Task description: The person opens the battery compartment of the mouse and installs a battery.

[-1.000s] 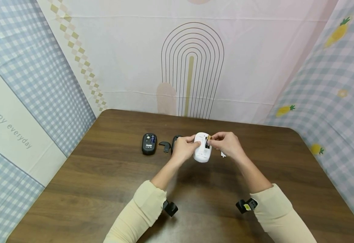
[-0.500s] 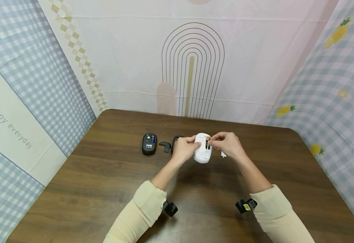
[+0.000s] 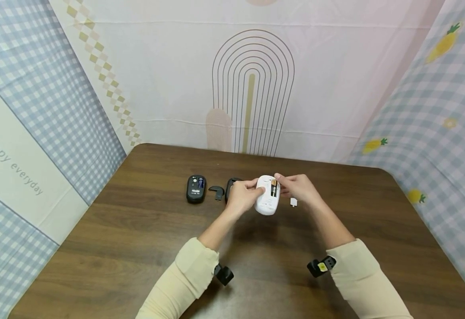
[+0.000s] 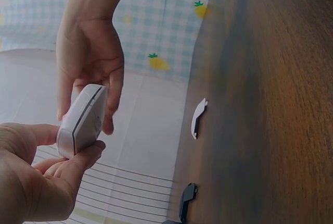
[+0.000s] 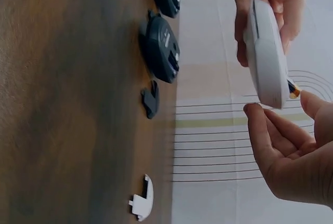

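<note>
Above the table, my left hand point(image 3: 241, 195) grips a white computer mouse point(image 3: 267, 204), its underside up and its battery compartment uncovered. A battery point(image 3: 273, 182) with a copper-coloured end lies in that compartment; in the right wrist view this battery end point(image 5: 294, 89) sticks out past the mouse's face. My right hand point(image 3: 299, 189) is at the mouse's right edge, its thumb at the battery's end, the other fingers partly hidden behind the mouse. In the right wrist view the right hand point(image 5: 291, 151) has its fingers loosely bent, the index fingertip close to the mouse's end.
A black mouse point(image 3: 196, 189) lies underside up at the left, a blue battery inside. A second black mouse point(image 5: 160, 47) is partly hidden by my left hand in the head view. A black cover point(image 3: 217, 192) and a white cover point(image 3: 294, 202) lie on the wooden table point(image 3: 156, 248).
The right hand was pinching the battery at the compartment; now its thumb has shifted up to the battery's end and the battery lies lower in the slot. The left hand barely moved.
</note>
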Available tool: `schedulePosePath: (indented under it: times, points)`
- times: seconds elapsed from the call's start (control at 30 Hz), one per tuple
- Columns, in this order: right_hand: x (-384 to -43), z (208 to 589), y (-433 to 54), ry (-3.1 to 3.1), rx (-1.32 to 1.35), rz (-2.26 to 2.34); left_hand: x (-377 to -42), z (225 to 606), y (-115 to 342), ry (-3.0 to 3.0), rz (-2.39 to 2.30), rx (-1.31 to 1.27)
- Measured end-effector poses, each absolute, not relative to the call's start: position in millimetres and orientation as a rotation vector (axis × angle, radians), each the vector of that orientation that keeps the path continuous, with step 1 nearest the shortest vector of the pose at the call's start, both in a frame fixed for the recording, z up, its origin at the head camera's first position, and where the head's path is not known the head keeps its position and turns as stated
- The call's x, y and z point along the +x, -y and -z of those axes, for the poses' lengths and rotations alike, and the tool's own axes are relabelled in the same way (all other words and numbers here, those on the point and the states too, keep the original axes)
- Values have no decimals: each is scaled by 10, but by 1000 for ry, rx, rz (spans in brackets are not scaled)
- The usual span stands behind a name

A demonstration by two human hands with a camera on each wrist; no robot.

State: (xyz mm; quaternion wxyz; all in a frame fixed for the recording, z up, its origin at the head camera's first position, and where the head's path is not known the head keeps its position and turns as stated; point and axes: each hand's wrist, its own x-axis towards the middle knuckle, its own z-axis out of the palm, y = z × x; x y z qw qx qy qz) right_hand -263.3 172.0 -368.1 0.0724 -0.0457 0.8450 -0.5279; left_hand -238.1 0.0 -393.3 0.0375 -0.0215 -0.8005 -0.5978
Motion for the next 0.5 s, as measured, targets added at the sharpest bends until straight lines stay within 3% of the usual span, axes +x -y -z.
schedulePosePath:
  times: [0.5]
  points:
    - [-2617, 3720, -1651, -2394, -72, 1758, -2374, 3925, -2, 2439, 1855, -75]
